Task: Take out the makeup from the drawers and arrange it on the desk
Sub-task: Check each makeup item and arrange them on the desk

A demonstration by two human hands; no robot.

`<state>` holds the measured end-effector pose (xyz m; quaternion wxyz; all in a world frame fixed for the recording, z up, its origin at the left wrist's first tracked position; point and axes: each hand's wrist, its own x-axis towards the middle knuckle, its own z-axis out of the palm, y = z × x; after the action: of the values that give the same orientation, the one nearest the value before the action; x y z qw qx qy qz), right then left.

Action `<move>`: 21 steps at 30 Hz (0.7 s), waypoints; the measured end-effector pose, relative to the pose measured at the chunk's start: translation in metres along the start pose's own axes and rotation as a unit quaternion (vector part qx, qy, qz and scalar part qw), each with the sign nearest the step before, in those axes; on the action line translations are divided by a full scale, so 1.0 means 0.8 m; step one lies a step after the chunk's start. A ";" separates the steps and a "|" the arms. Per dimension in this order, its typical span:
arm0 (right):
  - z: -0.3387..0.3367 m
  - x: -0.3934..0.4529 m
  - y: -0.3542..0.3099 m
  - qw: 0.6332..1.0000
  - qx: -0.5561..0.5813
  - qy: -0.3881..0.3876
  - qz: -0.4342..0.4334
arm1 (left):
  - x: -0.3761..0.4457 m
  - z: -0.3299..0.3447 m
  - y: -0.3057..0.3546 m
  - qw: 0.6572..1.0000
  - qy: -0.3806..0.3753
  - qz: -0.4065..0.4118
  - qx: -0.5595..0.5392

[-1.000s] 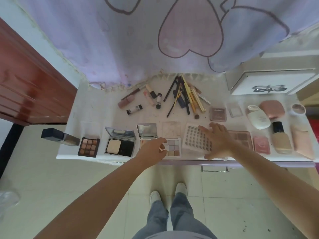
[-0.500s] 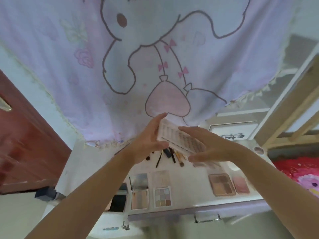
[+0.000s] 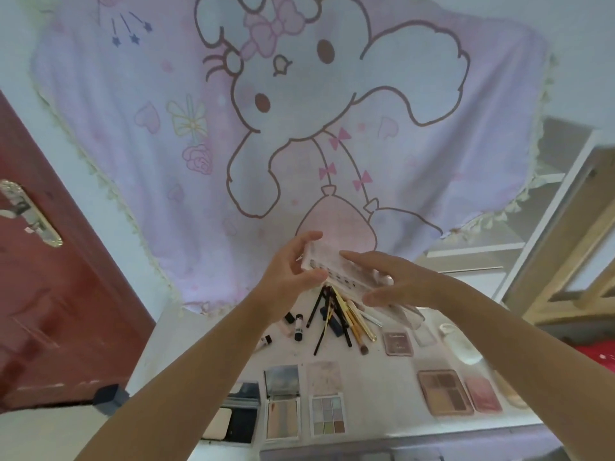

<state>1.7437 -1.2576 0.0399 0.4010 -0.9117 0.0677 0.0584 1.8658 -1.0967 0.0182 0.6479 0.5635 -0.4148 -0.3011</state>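
Palette point(image 3: 336, 266) held up in the air above the desk point(image 3: 382, 377), tilted, in front of the curtain point(image 3: 299, 128). Left hand point(image 3: 293, 267) grips its left end, thumb under, fingers on top. Right hand point(image 3: 389, 281) clamps its right side, fingers flat along the edge. Below on the desk: brushes point(image 3: 342, 314), open palettes point(image 3: 327, 414), compact point(image 3: 397, 342).

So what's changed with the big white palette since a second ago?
Both hands, left and right, took the palette off the desk and lifted it in front of the curtain. The brushes and other palettes lie as before.
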 end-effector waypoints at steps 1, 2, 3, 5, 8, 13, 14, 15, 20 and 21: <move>0.002 0.001 0.001 0.999 0.038 -0.009 0.000 | -0.002 -0.002 0.000 1.000 -0.008 -0.004 0.013; 0.003 0.001 0.002 0.997 0.079 -0.022 -0.003 | -0.004 -0.005 -0.001 0.999 -0.017 -0.011 0.025; 0.004 0.001 0.003 0.992 0.119 -0.040 -0.011 | -0.005 -0.008 -0.002 0.999 -0.027 -0.023 0.027; 0.005 0.003 0.006 0.977 0.202 -0.065 -0.025 | -0.007 -0.015 -0.006 0.997 -0.042 -0.058 -0.001; 0.003 0.010 0.012 0.958 0.267 -0.097 -0.021 | -0.008 -0.026 -0.017 0.990 -0.040 -0.107 -0.082; 0.012 0.026 0.032 0.941 0.314 -0.115 0.043 | -0.024 -0.050 -0.028 0.969 -0.101 -0.188 -0.125; 0.014 0.031 0.037 0.928 0.348 -0.121 0.060 | -0.028 -0.055 -0.031 0.966 -0.102 -0.195 -0.133; 0.014 0.036 0.042 0.912 0.383 -0.125 0.077 | -0.032 -0.059 -0.035 0.964 -0.096 -0.202 -0.145; 0.002 0.058 0.065 0.900 0.407 -0.092 0.126 | -0.059 -0.074 -0.062 0.951 -0.004 -0.236 -0.199; -0.001 0.061 0.070 0.903 0.402 -0.076 0.129 | -0.064 -0.077 -0.068 0.948 0.011 -0.242 -0.208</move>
<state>1.7821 -1.2992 -0.0078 0.7266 -0.6488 0.1723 0.1466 1.8998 -1.0328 -0.0464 0.6630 0.5031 -0.1872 -0.5218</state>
